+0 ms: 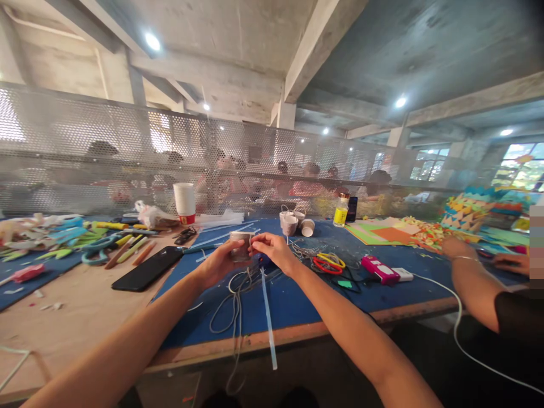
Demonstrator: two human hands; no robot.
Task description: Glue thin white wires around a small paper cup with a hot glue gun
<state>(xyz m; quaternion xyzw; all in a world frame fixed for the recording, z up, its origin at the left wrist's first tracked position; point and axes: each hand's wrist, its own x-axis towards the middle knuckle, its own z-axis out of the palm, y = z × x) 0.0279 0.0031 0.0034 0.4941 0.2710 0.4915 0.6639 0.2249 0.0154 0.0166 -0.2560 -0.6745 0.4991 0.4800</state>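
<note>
My left hand (223,260) is closed around a small grey-brown cup (240,249), held a little above the blue mat. My right hand (272,249) is at the cup's right side, thumb and fingertips pinched together; whatever lies between them is too small to make out. Beneath the right hand shows a dark blue object (262,260), mostly hidden. From it a long translucent stick (268,323) reaches past the table's front edge. Loops of grey cord (238,306) lie under the hands and hang over that edge.
Several small cord-wrapped cups (290,224) stand behind my hands. A black phone (148,268), scissors (96,249) and stacked white paper cups (184,201) are leftward. Rightward lie a pink device (379,270), a yellow-labelled bottle (340,211), coloured paper (382,233) and a co-worker's arm (471,283).
</note>
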